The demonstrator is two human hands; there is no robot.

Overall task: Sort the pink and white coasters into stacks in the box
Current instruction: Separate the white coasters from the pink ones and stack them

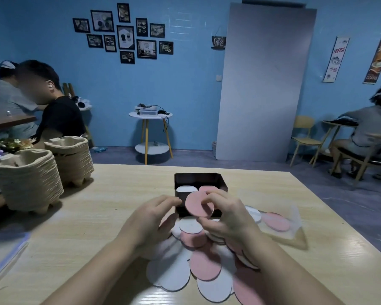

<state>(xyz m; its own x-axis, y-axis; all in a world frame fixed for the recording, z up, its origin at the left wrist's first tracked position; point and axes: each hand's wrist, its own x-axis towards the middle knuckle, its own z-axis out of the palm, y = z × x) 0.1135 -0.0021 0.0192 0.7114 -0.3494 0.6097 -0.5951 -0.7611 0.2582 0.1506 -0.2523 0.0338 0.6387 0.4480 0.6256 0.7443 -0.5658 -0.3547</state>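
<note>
Coasters point(205, 267), pink and white, lie heaped at lower centre. Above them the right hand point(227, 213) pinches one pink coaster point(197, 204); the left hand point(154, 216) hovers, fingers relaxed. Beyond, in the box point(198, 178), lay it flat on what seems the pink stack point(208, 188), frame-right.

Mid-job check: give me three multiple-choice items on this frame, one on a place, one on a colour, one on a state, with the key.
1. Where in the black box does the white stack sit?
A. left side
B. right side
C. front wall

2. What colour is the coaster pinched by the right hand?
A. white
B. pink
C. black

3. How is the left hand?
A. pinching a pink coaster
B. open, gripping nothing
C. reaching into the plastic bag

Key:
1 A: the white stack lies left of the pink stack.
2 B: the raised disc is pink.
3 B: its fingers are relaxed beside the box.
</note>
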